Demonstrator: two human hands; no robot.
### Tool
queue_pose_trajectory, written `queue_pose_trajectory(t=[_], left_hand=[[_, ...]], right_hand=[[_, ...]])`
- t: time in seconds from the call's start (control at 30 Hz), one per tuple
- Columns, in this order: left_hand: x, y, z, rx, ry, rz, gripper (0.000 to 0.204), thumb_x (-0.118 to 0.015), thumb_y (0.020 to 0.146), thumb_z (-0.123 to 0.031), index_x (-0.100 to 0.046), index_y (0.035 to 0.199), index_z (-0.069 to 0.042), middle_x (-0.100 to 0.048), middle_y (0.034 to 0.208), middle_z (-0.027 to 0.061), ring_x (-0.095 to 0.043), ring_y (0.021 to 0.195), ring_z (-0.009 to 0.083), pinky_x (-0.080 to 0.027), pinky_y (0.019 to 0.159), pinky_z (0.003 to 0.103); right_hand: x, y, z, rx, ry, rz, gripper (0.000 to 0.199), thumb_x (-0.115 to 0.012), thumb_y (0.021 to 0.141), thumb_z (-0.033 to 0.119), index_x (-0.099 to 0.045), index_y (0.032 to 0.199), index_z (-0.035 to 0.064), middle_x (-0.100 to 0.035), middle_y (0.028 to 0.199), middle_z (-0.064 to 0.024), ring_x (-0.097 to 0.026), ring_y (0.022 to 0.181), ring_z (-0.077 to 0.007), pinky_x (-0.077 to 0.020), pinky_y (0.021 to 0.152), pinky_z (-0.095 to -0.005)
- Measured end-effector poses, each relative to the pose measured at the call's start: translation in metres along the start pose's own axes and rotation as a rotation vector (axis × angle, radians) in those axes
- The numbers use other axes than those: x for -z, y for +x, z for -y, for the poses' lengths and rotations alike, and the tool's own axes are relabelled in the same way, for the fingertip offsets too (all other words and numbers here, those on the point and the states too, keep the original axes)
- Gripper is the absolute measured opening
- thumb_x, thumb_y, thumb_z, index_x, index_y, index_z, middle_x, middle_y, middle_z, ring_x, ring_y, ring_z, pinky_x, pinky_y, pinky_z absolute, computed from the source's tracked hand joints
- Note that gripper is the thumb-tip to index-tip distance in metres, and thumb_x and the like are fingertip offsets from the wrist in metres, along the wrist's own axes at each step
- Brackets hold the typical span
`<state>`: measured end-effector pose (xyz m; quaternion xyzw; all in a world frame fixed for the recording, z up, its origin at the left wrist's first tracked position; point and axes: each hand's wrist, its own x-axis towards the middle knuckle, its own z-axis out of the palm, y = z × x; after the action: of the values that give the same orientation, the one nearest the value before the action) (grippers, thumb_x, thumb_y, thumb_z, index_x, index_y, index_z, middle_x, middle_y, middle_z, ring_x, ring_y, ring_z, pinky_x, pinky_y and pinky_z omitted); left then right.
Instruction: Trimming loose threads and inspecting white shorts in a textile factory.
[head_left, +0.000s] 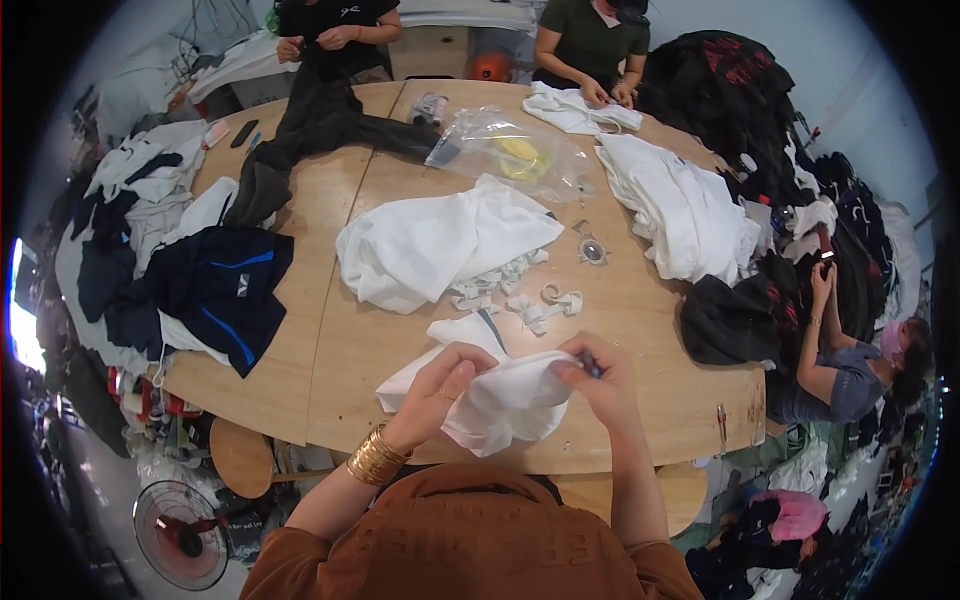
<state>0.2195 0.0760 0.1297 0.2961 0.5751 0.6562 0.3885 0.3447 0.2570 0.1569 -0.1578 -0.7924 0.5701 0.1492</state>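
White cloth (515, 405) hangs bunched above the desk's (680, 425) near middle; our left grip (452, 385) closes on one side, our right grip (600, 380) pinches the other, seemingly spreading its upper edge between them.

Place: a garment workshop, from where I stand
Table: broad, pale wooden worktop (660, 400), co-workers (595, 45) at its far edge
Piles: crumpled black garments (715, 100), stacked white garments (680, 205)

Raised letters (582, 548) on brown shirt (470, 515), white script (350, 11) on black shirt (318, 16), emblem (243, 286) on navy garment (205, 275)
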Motion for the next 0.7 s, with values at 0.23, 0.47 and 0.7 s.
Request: queue_pose_trajectory(t=[0.23,0.47,0.7], left_hand=[[-0.014,0.0,0.033,-0.175,0.587,0.021,0.039,-0.063,0.068,-0.015,-0.051,0.103,-0.002,-0.055,0.097,0.0153,-0.052,0.09,0.0315,-0.042,0.076,0.036],[0.015,0.023,-0.003,-0.465,0.493,-0.459,0.033,-0.058,0.058,0.008,-0.047,0.087,-0.004,-0.058,0.096,0.0131,-0.053,0.083,0.0284,-0.043,0.072,0.033],[0.023,0.031,-0.024,-0.691,0.721,-0.411,0.033,-0.061,0.055,0.009,-0.044,0.08,-0.006,-0.062,0.091,0.0096,-0.055,0.079,0.0258,-0.043,0.068,0.032]], right_hand=[[-0.001,0.015,0.008,-0.069,0.599,-0.164,0.01,-0.064,0.073,0.007,-0.056,0.076,0.0011,-0.053,0.064,0.0036,-0.042,0.056,-0.0017,-0.0301,0.05,-0.0171],[0.029,0.007,0.001,0.076,0.681,-0.476,0.009,-0.062,0.071,0.004,-0.055,0.075,0.0011,-0.051,0.067,0.0001,-0.044,0.059,-0.0068,-0.032,0.055,-0.0194],[0.039,-0.002,-0.009,0.177,0.443,-0.57,0.011,-0.062,0.071,0.006,-0.05,0.072,0.0047,-0.047,0.066,-0.0003,-0.035,0.051,-0.0041,-0.0245,0.044,-0.0182]])
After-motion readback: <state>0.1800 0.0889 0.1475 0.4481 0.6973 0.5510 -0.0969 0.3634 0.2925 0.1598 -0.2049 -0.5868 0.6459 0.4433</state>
